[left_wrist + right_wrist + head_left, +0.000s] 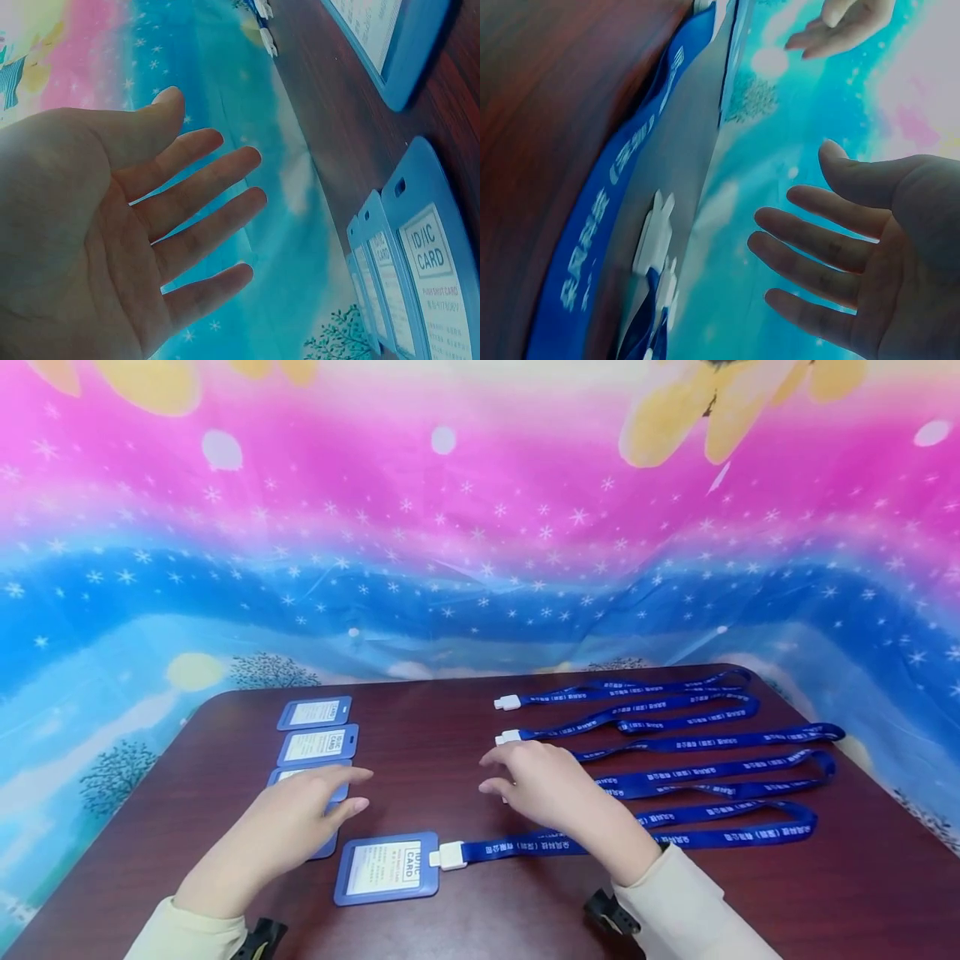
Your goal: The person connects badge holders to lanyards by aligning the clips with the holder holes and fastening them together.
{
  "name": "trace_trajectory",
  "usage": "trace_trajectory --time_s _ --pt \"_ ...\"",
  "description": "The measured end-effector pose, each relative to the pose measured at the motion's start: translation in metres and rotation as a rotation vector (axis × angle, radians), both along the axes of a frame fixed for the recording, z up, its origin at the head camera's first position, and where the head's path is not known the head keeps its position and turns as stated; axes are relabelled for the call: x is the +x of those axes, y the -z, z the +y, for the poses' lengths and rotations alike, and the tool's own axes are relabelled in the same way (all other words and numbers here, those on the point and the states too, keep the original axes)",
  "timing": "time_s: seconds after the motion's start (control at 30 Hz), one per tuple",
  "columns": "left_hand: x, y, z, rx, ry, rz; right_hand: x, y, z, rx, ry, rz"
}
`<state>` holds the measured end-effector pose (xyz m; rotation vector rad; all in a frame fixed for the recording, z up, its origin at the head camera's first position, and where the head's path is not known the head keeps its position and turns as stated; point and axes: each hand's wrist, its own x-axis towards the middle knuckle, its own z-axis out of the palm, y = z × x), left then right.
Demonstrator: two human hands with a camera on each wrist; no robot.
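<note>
My left hand (288, 822) hovers over the column of blue card holders (318, 745) at the left, hiding parts of the lower ones. Its fingers are relaxed and spread in the left wrist view, with nothing in the palm (142, 202). Over the clip ends of the blue lanyards (690, 774), my right hand (551, 785) is likewise loose and holds nothing; its fingers (817, 247) spread apart. Between and in front of both hands lies a blue card holder (386, 870) joined by a white clip (452, 856) to a lanyard stretched rightward.
A dark red-brown table (517, 914) carries everything. Lanyards with white clips (507, 702) lie in rows on the right half, loops pointing right. A patterned pink and blue cloth (480, 552) hangs behind the table and around its sides.
</note>
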<state>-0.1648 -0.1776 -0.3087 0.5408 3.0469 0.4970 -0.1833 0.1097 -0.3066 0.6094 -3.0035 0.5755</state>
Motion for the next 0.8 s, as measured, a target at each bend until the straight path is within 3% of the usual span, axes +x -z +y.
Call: trace_trajectory --time_s 0.23,0.8 --pt "-0.001 0.000 -0.002 -0.013 -0.023 -0.014 -0.009 0.005 0.010 0.054 0.041 -0.009" --pt "-0.003 0.002 -0.012 -0.018 -0.033 0.017 -0.021 0.025 0.020 0.157 0.000 -0.031"
